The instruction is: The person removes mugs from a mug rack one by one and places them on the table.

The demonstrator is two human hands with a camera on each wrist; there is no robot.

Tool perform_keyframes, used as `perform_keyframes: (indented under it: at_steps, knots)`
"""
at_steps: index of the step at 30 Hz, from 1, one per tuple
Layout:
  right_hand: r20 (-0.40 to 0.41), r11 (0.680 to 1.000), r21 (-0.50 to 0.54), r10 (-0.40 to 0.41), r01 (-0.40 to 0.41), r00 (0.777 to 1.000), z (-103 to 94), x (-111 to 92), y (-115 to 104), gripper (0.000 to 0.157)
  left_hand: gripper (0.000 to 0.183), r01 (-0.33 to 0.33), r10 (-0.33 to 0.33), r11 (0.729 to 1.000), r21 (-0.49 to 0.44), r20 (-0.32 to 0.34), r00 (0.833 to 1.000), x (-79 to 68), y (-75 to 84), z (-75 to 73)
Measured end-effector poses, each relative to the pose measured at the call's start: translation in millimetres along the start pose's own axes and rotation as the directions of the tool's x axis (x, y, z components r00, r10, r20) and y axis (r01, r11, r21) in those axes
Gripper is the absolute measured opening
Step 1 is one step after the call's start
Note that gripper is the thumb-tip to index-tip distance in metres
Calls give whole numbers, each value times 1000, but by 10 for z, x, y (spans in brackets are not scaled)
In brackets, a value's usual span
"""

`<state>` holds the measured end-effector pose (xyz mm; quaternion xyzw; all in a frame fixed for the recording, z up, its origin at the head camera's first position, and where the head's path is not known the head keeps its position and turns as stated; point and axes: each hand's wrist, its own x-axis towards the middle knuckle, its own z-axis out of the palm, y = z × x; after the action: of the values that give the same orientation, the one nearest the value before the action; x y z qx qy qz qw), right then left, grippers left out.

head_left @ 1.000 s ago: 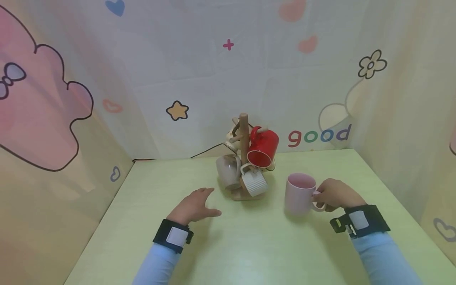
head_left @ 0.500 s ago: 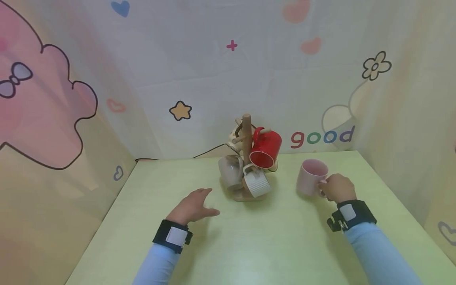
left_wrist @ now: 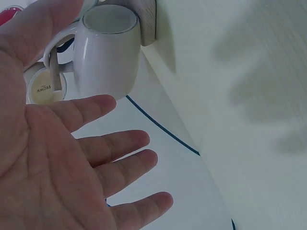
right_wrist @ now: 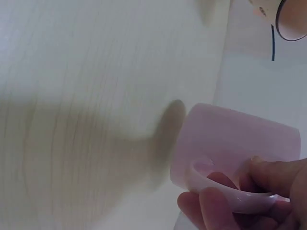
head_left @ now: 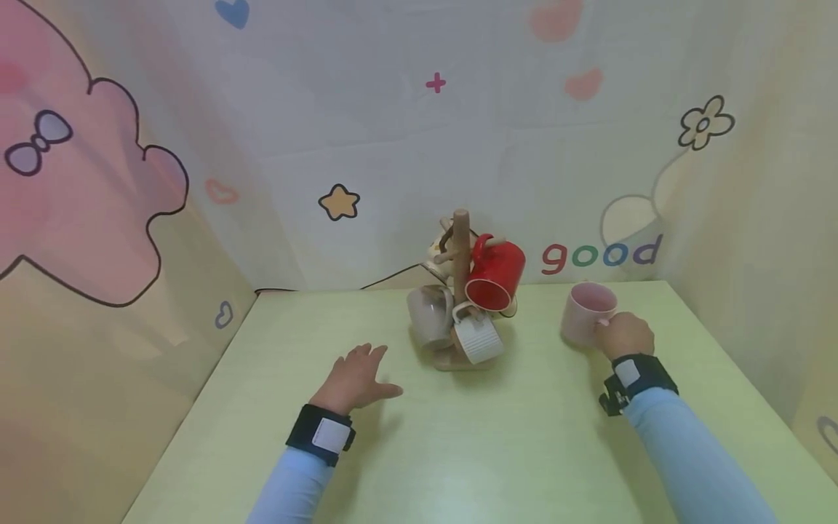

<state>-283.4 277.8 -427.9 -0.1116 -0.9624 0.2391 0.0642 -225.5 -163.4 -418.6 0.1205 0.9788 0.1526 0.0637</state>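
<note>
My right hand [head_left: 625, 336] grips the handle of a pink mug [head_left: 581, 318] at the back right of the table. The right wrist view shows the fingers curled through the handle, with the pink mug [right_wrist: 235, 136] upright close over the tabletop and its shadow beside it. My left hand [head_left: 353, 380] holds nothing; its fingers are spread above the table, left of a wooden mug tree [head_left: 461, 255]. On the tree hang a red mug [head_left: 500, 269], a grey-white mug [head_left: 428, 316], a white ribbed mug [head_left: 479, 338] and a cream mug [head_left: 437, 251] behind the post.
The pale green table [head_left: 458, 451] meets a printed white curtain [head_left: 393, 131] at the back, with more curtain at both sides. The mug tree's base [head_left: 461, 362] stands near the middle, between the two hands.
My right hand has carried the pink mug away from me, toward the back right of the table. The left hand stays nearly still. The view has turned slightly left.
</note>
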Motion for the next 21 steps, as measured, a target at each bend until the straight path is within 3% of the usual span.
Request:
perform_keyframes:
  at_steps: [6, 13, 21]
  knots:
    - [-41, 999, -11, 31, -31, 999, 106, 106, -32, 40, 79, -2, 2, 1000, -5, -1, 1000, 1, -15, 9]
    - [-13, 996, -23, 80, -80, 997, 228, 179, 9, 41, 80, -10, 10, 1000, -4, 1, 1000, 21, 5, 30]
    - [-34, 1000, 5, 6, -6, 999, 257, 146, -33, 36, 80, -16, 16, 1000, -22, 16, 1000, 34, 13, 65]
